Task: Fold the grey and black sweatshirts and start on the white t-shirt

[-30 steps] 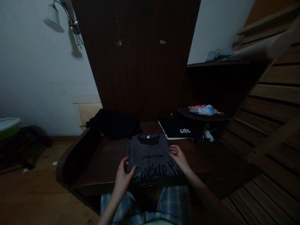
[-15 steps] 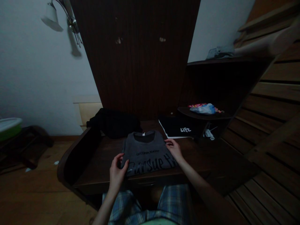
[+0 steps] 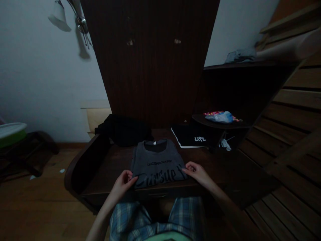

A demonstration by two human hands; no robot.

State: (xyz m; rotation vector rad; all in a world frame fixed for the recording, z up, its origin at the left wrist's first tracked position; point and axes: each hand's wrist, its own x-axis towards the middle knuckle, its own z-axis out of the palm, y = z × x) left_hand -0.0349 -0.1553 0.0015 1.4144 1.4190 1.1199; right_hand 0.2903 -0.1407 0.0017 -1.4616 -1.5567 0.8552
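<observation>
Your right fingers cover the end of the big "Pursue" line on the gray T-shirt (image 3: 160, 155), and the fingertips tucked at its edges are hard to see. You've got it by both lower sides: left hand (image 3: 122, 183) pinching one, right hand (image 3: 198, 173) the other, grips narrow. The black heap (image 3: 125, 130) behind melts into shadow; the green-and-white tub (image 3: 12, 135) is cut off at the picture's edge.

The shirt lies flat, hem right at the front edge of the bench (image 3: 105, 174), your plaid shorts (image 3: 130, 217) just below. There's room leftward to the curved side panel (image 3: 82, 167); rightward, the folded black garment (image 3: 185, 135) sits near the collar. Dark wood, dim light, pale wall (image 3: 50, 77), plank floor (image 3: 47, 201).
</observation>
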